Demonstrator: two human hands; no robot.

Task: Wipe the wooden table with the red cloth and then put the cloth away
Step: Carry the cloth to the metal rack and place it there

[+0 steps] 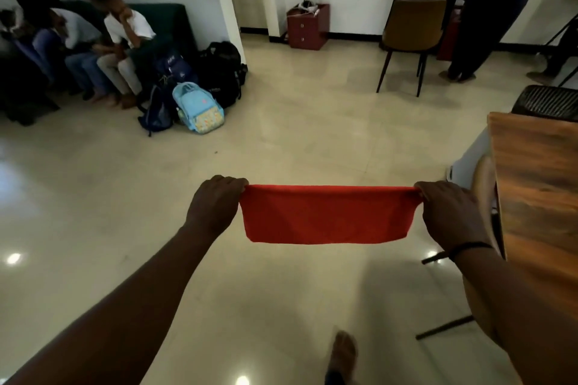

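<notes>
Red cloth (325, 217) held out in the air over the floor (281, 141), stretched level between both hands. Left hand (215, 205) pinched closed on the cloth's left top corner; right hand (450, 212) closed likewise on the right top corner, a dark band at that wrist. Cloth looks folded over, top edge taut, lower edge hanging slack. Long axis runs left to right across the view, flat face toward the camera. Not touching the worktop. Wooden worktop (538, 184) lies off to the right, only its near left part in frame, its edge running away from the viewer, so roughly crosswise to the cloth's long axis. Right hand is the nearer one, just beside the worktop's left edge; left hand well apart from it. Judgement: cloth must travel rightward and down to lie flat on the wood, right hand leading. Whether wiping is done or pending, cannot tell. Seated people (103, 40) and bags (197, 106) far left, clear of the path.
</notes>
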